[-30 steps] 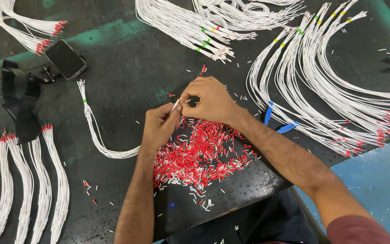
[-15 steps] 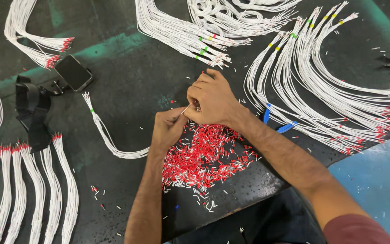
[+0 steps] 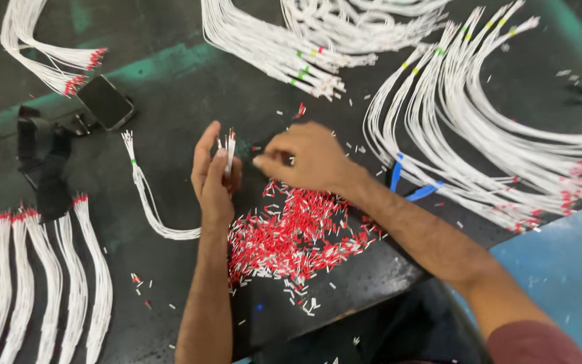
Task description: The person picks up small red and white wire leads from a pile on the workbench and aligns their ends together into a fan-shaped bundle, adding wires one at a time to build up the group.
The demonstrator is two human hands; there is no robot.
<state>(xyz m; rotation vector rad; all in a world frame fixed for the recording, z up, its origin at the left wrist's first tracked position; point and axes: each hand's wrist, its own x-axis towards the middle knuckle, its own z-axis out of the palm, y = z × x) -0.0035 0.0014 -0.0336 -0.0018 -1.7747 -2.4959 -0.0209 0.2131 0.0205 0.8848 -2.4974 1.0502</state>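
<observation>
Head view: your left hand pinches a small bunch of white wire ends upright; your right hand, fingers curled with nothing visible between them, hovers at three o'clock, above the red ferrule pile. Fitting ferrules looks underway; the next one needs careful alignment.

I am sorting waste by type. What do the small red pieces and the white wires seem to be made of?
Red pieces: probably glossy plastic sleeves on thin bright metal tubes, judging by their silvery ends. White wires: smooth white plastic insulation, seemingly; they bend in soft curves. The left hand holds their ends.
</observation>
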